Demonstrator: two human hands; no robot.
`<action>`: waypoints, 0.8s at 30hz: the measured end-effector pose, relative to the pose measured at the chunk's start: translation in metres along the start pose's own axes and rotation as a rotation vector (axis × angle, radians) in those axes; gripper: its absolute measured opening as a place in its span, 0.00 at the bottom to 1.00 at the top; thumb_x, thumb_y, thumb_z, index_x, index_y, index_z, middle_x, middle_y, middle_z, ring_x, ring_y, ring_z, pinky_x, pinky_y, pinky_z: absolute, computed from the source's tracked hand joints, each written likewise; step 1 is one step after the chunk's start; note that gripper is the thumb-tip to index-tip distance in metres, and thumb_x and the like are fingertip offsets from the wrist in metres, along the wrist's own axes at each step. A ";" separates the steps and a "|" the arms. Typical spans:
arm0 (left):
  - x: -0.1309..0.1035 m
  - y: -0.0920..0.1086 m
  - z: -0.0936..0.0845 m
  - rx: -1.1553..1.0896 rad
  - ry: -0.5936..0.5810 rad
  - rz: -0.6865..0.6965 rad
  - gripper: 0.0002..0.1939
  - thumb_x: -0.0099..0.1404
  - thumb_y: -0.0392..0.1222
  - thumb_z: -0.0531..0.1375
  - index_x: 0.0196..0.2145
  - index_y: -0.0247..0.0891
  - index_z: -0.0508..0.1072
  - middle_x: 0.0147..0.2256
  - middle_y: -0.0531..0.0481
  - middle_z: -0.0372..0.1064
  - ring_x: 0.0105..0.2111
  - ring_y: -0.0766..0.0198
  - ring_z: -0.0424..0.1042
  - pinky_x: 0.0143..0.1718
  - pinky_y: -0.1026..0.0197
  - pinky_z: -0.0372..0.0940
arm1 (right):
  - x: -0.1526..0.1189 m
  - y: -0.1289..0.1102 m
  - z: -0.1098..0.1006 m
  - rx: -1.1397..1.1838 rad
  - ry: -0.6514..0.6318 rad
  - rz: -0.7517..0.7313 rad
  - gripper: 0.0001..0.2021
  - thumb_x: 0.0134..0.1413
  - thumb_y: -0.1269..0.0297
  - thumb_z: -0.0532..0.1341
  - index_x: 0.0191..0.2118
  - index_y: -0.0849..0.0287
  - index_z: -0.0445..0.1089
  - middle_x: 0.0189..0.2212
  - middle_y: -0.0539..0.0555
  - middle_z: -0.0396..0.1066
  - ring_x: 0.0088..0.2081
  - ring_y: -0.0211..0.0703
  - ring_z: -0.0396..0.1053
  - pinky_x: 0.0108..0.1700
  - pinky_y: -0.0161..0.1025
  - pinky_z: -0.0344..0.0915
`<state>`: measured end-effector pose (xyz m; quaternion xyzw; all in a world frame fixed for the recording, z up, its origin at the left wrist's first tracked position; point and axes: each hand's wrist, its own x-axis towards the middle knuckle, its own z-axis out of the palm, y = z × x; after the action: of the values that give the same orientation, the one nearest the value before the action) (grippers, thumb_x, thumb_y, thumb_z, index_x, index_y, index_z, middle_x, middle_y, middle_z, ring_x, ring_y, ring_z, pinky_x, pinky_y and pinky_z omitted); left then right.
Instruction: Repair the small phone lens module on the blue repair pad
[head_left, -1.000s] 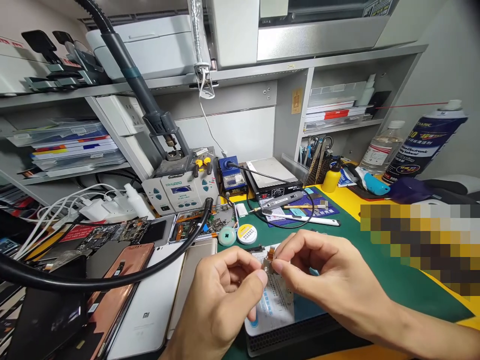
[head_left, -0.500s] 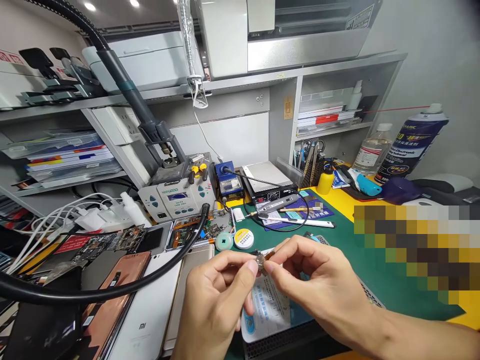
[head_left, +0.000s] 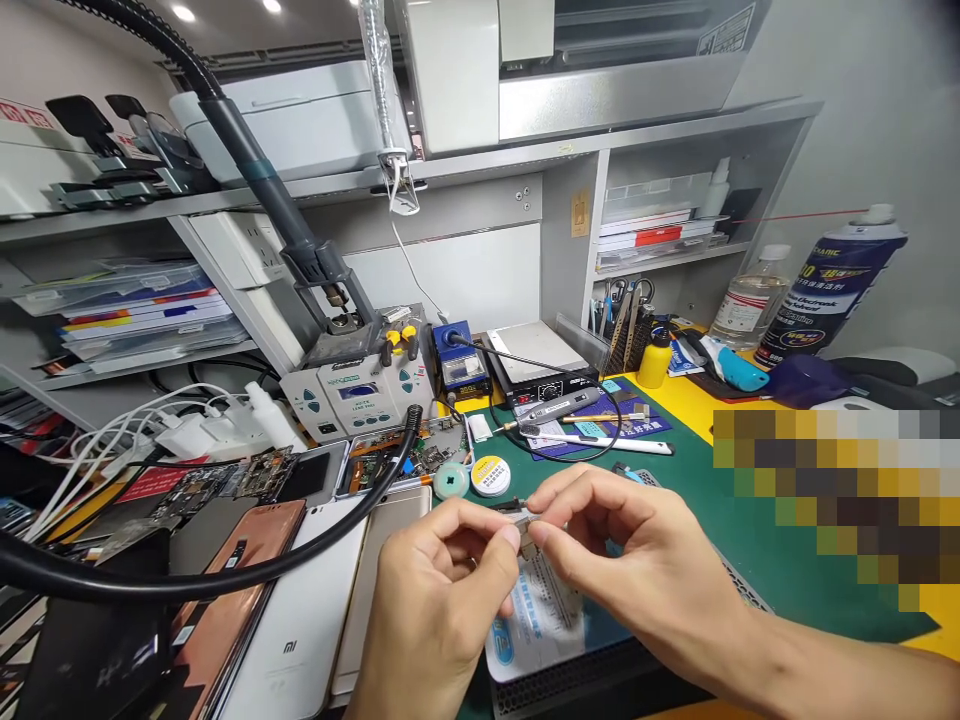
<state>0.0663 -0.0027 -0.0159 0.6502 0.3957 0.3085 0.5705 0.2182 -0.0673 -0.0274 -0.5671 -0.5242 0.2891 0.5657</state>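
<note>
Near the front middle of the bench, my left hand [head_left: 450, 595] and my right hand [head_left: 637, 565] meet fingertip to fingertip. Between them they pinch a small grey metallic electronic part [head_left: 523, 523], thumb and index finger of each hand closed on it. The fingers cover much of the part, so its exact kind is unclear. Beneath the hands lies a white and blue printed card [head_left: 536, 620], partly hidden by them. It rests on a black perforated-edged stand [head_left: 540, 690] on the green mat [head_left: 810, 560].
Phones, including a white one [head_left: 296, 640], crowd the left side under a black hose [head_left: 300, 572]. Behind the hands are a round green container [head_left: 451, 480], a white-yellow tin [head_left: 491, 475], a white-handled brush [head_left: 630, 444] and a hot plate [head_left: 540, 350]. A spray can [head_left: 829, 290] stands right.
The small part has turned between my fingertips: a brownish piece beside my right fingers no longer shows, and a flatter grey face does. Both hands stay nearly in place; the view shifts slightly.
</note>
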 end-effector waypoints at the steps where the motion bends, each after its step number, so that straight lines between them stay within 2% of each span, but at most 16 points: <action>1: 0.000 0.001 0.000 0.011 0.001 -0.002 0.07 0.57 0.42 0.64 0.28 0.35 0.74 0.17 0.56 0.66 0.14 0.73 0.59 0.17 0.70 0.54 | 0.000 0.000 0.000 -0.009 0.001 -0.037 0.05 0.54 0.67 0.64 0.28 0.58 0.71 0.32 0.54 0.74 0.34 0.42 0.71 0.28 0.34 0.65; 5: 0.000 0.004 0.000 0.044 -0.022 -0.031 0.07 0.56 0.42 0.64 0.27 0.35 0.73 0.15 0.56 0.65 0.15 0.71 0.59 0.16 0.69 0.54 | 0.001 0.001 -0.001 -0.044 -0.032 -0.119 0.05 0.56 0.68 0.63 0.29 0.59 0.70 0.32 0.54 0.74 0.34 0.42 0.71 0.28 0.35 0.63; 8: 0.000 0.004 -0.001 0.050 -0.062 -0.056 0.08 0.56 0.43 0.63 0.27 0.35 0.72 0.15 0.56 0.64 0.16 0.70 0.60 0.17 0.69 0.54 | 0.000 0.001 -0.002 -0.055 -0.070 -0.089 0.05 0.57 0.67 0.63 0.29 0.59 0.70 0.30 0.54 0.74 0.34 0.43 0.71 0.29 0.36 0.63; 13: -0.001 0.004 -0.002 0.060 -0.114 -0.047 0.08 0.56 0.43 0.61 0.27 0.36 0.70 0.17 0.56 0.63 0.18 0.69 0.63 0.20 0.68 0.57 | -0.003 0.000 -0.004 -0.105 -0.124 -0.026 0.07 0.57 0.65 0.62 0.29 0.59 0.71 0.27 0.53 0.73 0.27 0.39 0.65 0.26 0.36 0.59; 16: 0.000 0.003 -0.001 0.121 -0.126 -0.026 0.07 0.56 0.42 0.61 0.27 0.36 0.71 0.19 0.55 0.64 0.19 0.68 0.65 0.22 0.67 0.59 | -0.004 0.000 -0.005 -0.114 -0.145 -0.008 0.07 0.58 0.65 0.62 0.29 0.59 0.71 0.27 0.53 0.74 0.27 0.39 0.66 0.26 0.35 0.59; 20: 0.000 0.001 0.000 0.162 -0.110 -0.010 0.07 0.57 0.42 0.60 0.28 0.35 0.72 0.19 0.54 0.65 0.20 0.67 0.65 0.22 0.67 0.59 | -0.002 0.001 -0.005 -0.126 -0.134 0.020 0.08 0.56 0.63 0.62 0.28 0.60 0.71 0.25 0.53 0.74 0.24 0.38 0.63 0.24 0.35 0.58; 24: -0.002 -0.001 -0.003 0.054 -0.160 -0.037 0.11 0.60 0.46 0.60 0.32 0.34 0.73 0.18 0.54 0.65 0.18 0.69 0.64 0.20 0.68 0.58 | 0.000 0.002 -0.005 -0.078 -0.079 0.056 0.07 0.54 0.64 0.63 0.27 0.59 0.71 0.26 0.55 0.74 0.27 0.41 0.67 0.28 0.36 0.63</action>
<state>0.0623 -0.0028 -0.0159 0.6805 0.3689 0.2341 0.5883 0.2232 -0.0687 -0.0286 -0.5913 -0.5409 0.3060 0.5139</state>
